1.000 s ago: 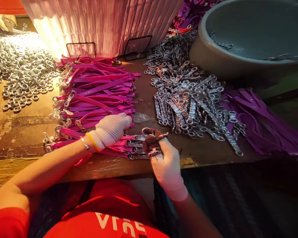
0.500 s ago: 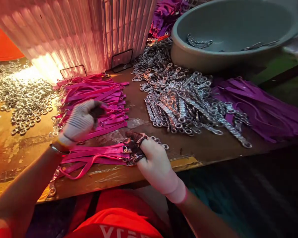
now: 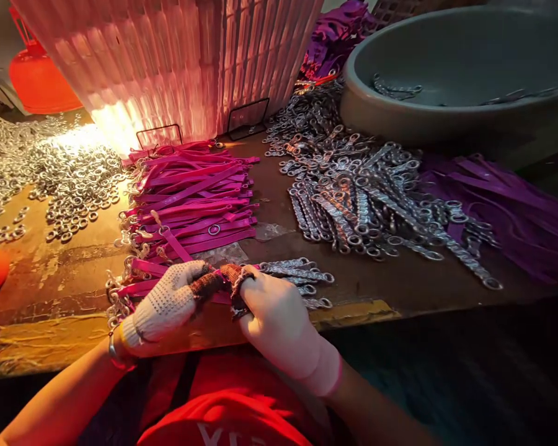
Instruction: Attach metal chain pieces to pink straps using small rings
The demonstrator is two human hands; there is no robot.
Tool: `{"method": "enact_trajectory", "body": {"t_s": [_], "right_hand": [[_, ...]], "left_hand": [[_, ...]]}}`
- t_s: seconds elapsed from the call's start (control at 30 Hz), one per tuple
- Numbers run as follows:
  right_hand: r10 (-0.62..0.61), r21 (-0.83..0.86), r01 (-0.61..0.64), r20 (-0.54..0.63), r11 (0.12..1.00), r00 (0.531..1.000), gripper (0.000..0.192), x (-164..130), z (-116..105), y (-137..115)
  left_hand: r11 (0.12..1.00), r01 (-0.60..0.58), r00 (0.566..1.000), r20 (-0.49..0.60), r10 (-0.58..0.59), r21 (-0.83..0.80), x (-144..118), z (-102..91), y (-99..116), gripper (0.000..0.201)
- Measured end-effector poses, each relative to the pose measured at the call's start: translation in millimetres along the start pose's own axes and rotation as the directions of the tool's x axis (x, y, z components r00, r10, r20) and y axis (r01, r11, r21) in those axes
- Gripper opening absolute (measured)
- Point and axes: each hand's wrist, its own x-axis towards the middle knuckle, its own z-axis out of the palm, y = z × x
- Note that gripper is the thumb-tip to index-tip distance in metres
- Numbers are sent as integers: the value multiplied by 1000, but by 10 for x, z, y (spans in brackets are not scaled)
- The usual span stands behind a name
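Both gloved hands meet at the near table edge, lower centre of frame. Left hand [image 3: 167, 303], white dotted knit glove w/ dark worn fingertips, is curled and pinching the end of a pink strap [image 3: 142, 286]. Right hand [image 3: 279, 319], smooth pale glove, fingers closed round the same spot; exactly what sits between its fingertips can't be made out, prob. the strap end plus a metal clip. Small row of finished clip ends [image 3: 297, 272] lies just right of the fingers.

Step in hand, as I read it: fitting hardware onto the strap end, about mid-batch. Next move would call for a firm two-hand pinch and keeping strap flat & aligned w/ the clip.

Outward: stack of pink straps [image 3: 195, 198] above the hands, flat, glossy, ribbon-like, w/ small rings at the left ends. Pile of swivel clips [image 3: 358, 198] centre-right, shiny, chain-like, tangled. Loose metal rings [image 3: 69, 186] upper left, small and round. Purple straps [image 3: 506, 217] at right, darker, limp. Grey basin [image 3: 446, 118] upper right, smooth plastic, nearly bare inside. Ribbed translucent crate [image 3: 177, 62] top centre, glowing pink. Wooden table [image 3: 41, 291] is scuffed and stained.
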Motion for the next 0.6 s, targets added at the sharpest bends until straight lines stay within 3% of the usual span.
{"method": "enact_trajectory", "body": {"t_s": [0.17, 0.27, 0.43, 0.5, 0.6], "right_hand": [[-84, -141, 81, -14, 987, 996, 16, -118, 78, 62], [-106, -170, 104, 2, 980, 994, 17, -158, 105, 109], [-115, -164, 128, 85, 978, 990, 17, -149, 142, 178], [-107, -153, 111, 38, 982, 994, 17, -125, 154, 177], [-18, -125, 21, 19, 992, 1000, 20, -52, 101, 139]], "left_hand": [[974, -187, 981, 81, 177, 131, 115, 41, -245, 18], [973, -165, 973, 187, 133, 164, 164, 32, -302, 20], [919, -161, 981, 160, 109, 361, 171, 59, -320, 25], [934, -151, 980, 172, 99, 323, 185, 82, -352, 24], [989, -114, 985, 143, 100, 93, 214, 118, -405, 16]]}}
